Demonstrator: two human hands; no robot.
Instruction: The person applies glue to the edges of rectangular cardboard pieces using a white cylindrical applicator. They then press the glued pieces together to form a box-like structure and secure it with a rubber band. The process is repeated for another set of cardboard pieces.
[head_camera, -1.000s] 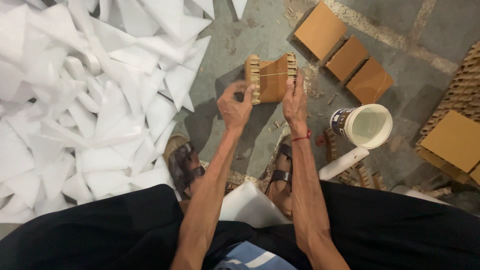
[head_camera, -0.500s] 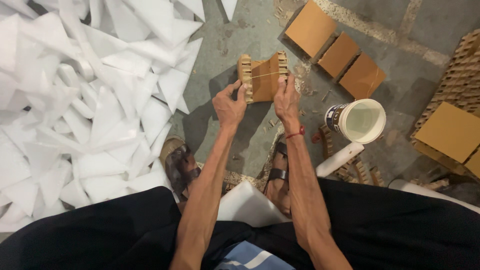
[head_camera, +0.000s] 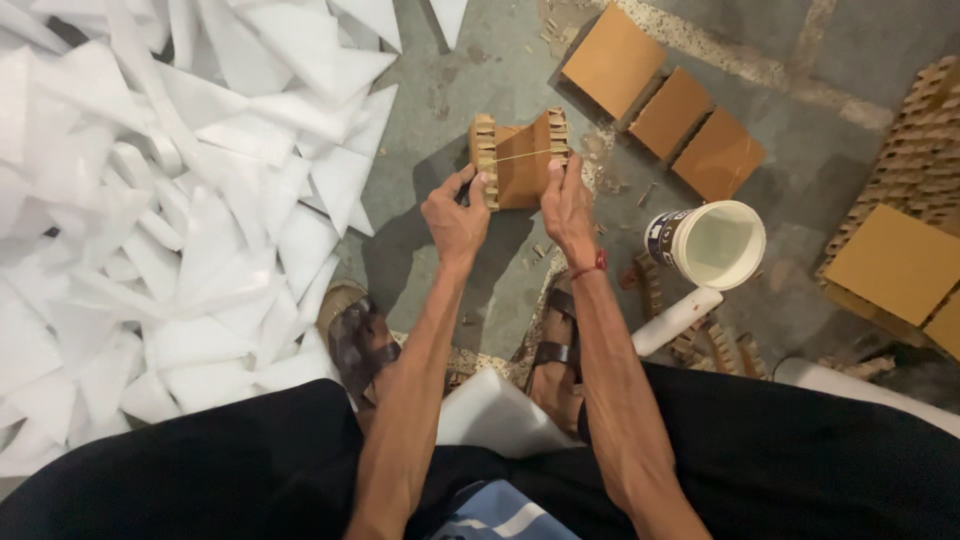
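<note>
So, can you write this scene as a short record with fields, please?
left hand: grips the left edge of the cardboard piece
right hand: grips its right edge
cardboard piece: brown, folded, with a thin band across it
bucket: white, on its side, to the right
foam pieces: white pile, to the left
floor: grey concrete

white foam offcuts (head_camera: 150, 230), white bucket (head_camera: 715, 245), cardboard squares (head_camera: 670, 110)

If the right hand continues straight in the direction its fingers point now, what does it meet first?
The right hand already touches the folded brown cardboard piece; beyond it probably only bare grey concrete floor, though depth is unclear.
</note>
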